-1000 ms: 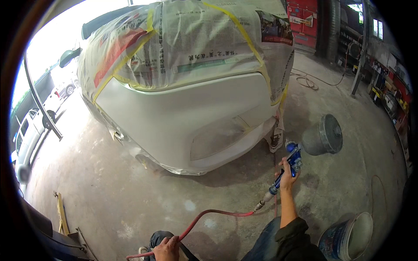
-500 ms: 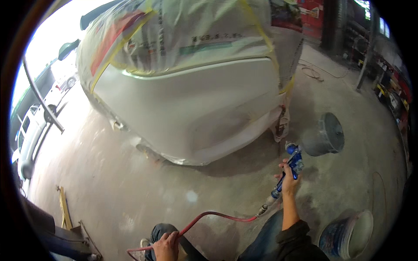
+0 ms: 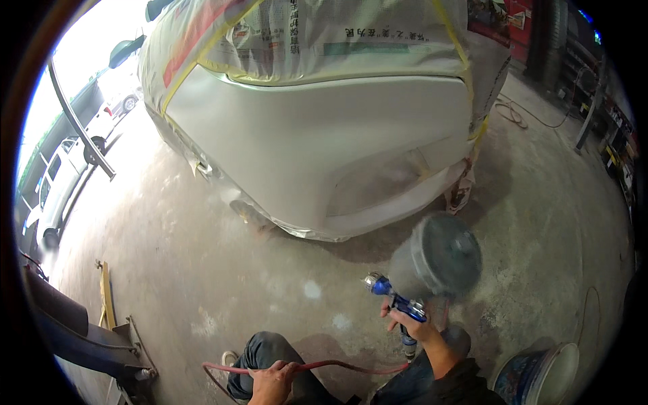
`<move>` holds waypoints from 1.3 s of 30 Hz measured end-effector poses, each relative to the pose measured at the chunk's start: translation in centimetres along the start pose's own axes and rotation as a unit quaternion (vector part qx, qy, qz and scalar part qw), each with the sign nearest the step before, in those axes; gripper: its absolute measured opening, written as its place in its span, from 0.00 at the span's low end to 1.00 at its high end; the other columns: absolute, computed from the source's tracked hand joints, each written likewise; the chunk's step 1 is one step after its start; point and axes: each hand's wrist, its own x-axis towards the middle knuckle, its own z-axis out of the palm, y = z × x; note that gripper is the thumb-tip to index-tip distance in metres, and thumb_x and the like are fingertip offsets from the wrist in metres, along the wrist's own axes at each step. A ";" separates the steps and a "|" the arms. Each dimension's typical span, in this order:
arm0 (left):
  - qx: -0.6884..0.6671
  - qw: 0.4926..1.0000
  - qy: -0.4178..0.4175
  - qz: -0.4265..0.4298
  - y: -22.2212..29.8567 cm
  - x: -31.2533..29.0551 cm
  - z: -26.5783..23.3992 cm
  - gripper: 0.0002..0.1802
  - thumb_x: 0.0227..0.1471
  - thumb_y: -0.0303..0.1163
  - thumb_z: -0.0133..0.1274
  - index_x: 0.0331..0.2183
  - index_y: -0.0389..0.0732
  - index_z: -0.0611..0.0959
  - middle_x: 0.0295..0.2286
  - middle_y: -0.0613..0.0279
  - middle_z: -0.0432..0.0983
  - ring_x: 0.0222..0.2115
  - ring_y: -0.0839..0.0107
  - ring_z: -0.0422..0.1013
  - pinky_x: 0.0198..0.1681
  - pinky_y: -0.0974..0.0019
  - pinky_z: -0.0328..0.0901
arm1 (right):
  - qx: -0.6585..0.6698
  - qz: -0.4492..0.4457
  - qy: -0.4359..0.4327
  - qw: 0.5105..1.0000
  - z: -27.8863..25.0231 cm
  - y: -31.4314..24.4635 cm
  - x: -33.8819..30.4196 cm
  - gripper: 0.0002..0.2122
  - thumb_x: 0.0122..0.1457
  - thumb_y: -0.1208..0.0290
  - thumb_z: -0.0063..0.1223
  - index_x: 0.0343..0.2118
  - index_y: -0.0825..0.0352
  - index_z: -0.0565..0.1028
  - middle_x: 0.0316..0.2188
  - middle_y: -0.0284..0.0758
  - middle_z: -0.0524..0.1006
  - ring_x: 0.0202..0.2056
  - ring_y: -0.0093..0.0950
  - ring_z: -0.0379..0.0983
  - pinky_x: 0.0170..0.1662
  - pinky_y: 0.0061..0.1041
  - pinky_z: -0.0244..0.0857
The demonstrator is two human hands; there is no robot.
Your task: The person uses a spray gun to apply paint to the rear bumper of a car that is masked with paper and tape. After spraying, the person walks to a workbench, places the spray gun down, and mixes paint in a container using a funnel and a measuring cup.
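A blue spray gun [image 3: 397,297] with a large grey translucent paint cup [image 3: 435,256] on top is gripped in my right hand [image 3: 422,329]. Its silver nozzle points to the left, below the bumper. From the gun's handle a red air hose [image 3: 331,364] runs left across my knees, and my left hand [image 3: 273,381] is closed around it. Ahead stands a car bumper [image 3: 304,135], pale white and smooth, with a duller grey recess [image 3: 378,182] at its lower right. Masking paper [image 3: 351,40] edged with yellow tape covers the car above it.
A paint-stained bucket [image 3: 540,374] stands at the lower right. A dark metal post base [image 3: 88,351] and a yellow bar [image 3: 106,293] are at the lower left. Parked cars [image 3: 61,182] show beyond a pole on the left; cluttered shelves [image 3: 607,135] line the right.
My right hand has brought the spray gun lower and to the left, nearer my knees, turning its nozzle leftward. The left hand still holds the hose. The whole view has shifted slightly.
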 end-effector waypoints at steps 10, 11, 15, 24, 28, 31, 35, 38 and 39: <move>-0.068 0.993 0.092 -0.031 -1.2 0.2 1.1 0.12 0.53 0.30 0.52 0.41 0.49 0.81 0.34 0.57 0.77 0.31 0.52 0.75 0.30 0.53 0.68 | -0.043 -0.025 0.257 0.965 -7.7 -1.3 5.0 0.05 0.55 0.72 0.52 0.31 0.67 0.76 0.22 0.31 0.74 0.20 0.20 0.69 0.19 0.20 0.63; -0.078 0.992 0.090 -0.040 -0.8 0.6 1.3 0.13 0.53 0.29 0.52 0.42 0.48 0.81 0.34 0.57 0.77 0.31 0.52 0.74 0.30 0.53 0.68 | -0.052 -0.042 0.285 0.956 -9.1 -1.9 5.5 0.05 0.55 0.71 0.51 0.31 0.66 0.76 0.21 0.30 0.74 0.19 0.20 0.68 0.21 0.21 0.64; -0.097 0.988 0.116 -0.036 0.7 1.8 1.8 0.13 0.53 0.29 0.51 0.42 0.48 0.81 0.34 0.57 0.77 0.30 0.51 0.74 0.30 0.53 0.68 | -0.027 -0.116 0.410 0.904 -15.0 0.2 7.4 0.08 0.59 0.70 0.52 0.32 0.70 0.75 0.29 0.34 0.76 0.26 0.23 0.72 0.21 0.22 0.67; 0.003 0.998 0.047 -0.030 -0.3 0.7 2.7 0.09 0.56 0.33 0.50 0.39 0.52 0.82 0.33 0.60 0.77 0.29 0.54 0.75 0.29 0.51 0.66 | -0.050 -0.059 0.127 0.989 -5.2 10.9 -0.4 0.07 0.57 0.68 0.57 0.36 0.63 0.76 0.27 0.31 0.76 0.26 0.21 0.72 0.24 0.21 0.68; -0.001 0.999 0.032 0.003 -1.3 -0.6 3.9 0.10 0.56 0.32 0.49 0.38 0.54 0.83 0.31 0.61 0.76 0.28 0.55 0.74 0.28 0.51 0.66 | 0.073 0.060 0.050 0.994 -2.7 8.7 -1.1 0.05 0.56 0.73 0.56 0.33 0.68 0.77 0.28 0.34 0.78 0.26 0.22 0.75 0.23 0.23 0.71; -0.030 0.998 0.058 -0.006 -0.1 -1.0 2.2 0.10 0.56 0.32 0.49 0.39 0.52 0.83 0.33 0.59 0.76 0.28 0.51 0.74 0.30 0.51 0.67 | 0.001 0.048 0.187 0.981 -6.8 8.7 0.8 0.08 0.57 0.74 0.53 0.37 0.70 0.78 0.34 0.36 0.79 0.32 0.24 0.77 0.22 0.24 0.72; -0.076 0.986 0.069 -0.128 2.8 0.8 -3.6 0.12 0.57 0.34 0.50 0.42 0.47 0.83 0.36 0.50 0.80 0.35 0.46 0.75 0.38 0.50 0.68 | 0.078 -0.062 0.360 0.928 -12.3 -0.1 2.6 0.07 0.56 0.76 0.53 0.37 0.68 0.77 0.36 0.34 0.79 0.34 0.26 0.78 0.23 0.25 0.75; -0.103 0.985 0.131 -0.051 2.5 2.2 -4.0 0.13 0.56 0.33 0.50 0.43 0.45 0.83 0.36 0.48 0.80 0.37 0.47 0.75 0.38 0.49 0.68 | 0.065 -0.096 0.340 0.933 -15.5 -5.4 1.6 0.08 0.56 0.78 0.51 0.38 0.69 0.77 0.36 0.35 0.79 0.35 0.27 0.78 0.22 0.26 0.75; -0.106 0.981 0.161 0.026 0.7 2.9 -2.4 0.13 0.56 0.32 0.50 0.42 0.46 0.83 0.36 0.49 0.80 0.37 0.47 0.75 0.40 0.49 0.68 | 0.053 -0.093 0.320 0.941 -16.0 -6.5 1.3 0.08 0.56 0.78 0.50 0.38 0.69 0.76 0.36 0.36 0.79 0.35 0.28 0.78 0.22 0.26 0.75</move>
